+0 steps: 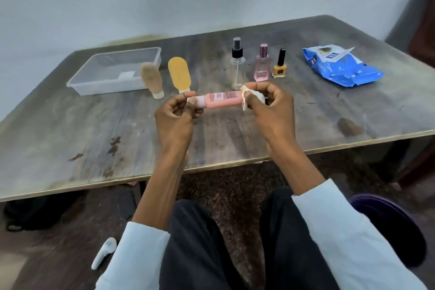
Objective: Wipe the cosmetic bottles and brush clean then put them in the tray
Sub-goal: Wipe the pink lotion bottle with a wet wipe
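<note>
A pink tube (220, 100) lies level above the table between my hands. My left hand (175, 114) pinches its white cap end. My right hand (270, 107) grips a white wipe (244, 99) wrapped round the tube's other end. On the table behind stand a beige tube (151, 80) and a yellow tube (179, 76), both cap down, then a clear spray bottle (237, 63), a pink perfume bottle (261, 65) and a yellow nail polish bottle (280, 66). The clear plastic tray (94, 77) sits at the back left.
A blue pack of wipes (341, 66) lies open at the back right of the worn wooden table (94, 129). The table's front edge runs just below my wrists. My knees are under it, and a white object (103, 253) lies on the floor at the left.
</note>
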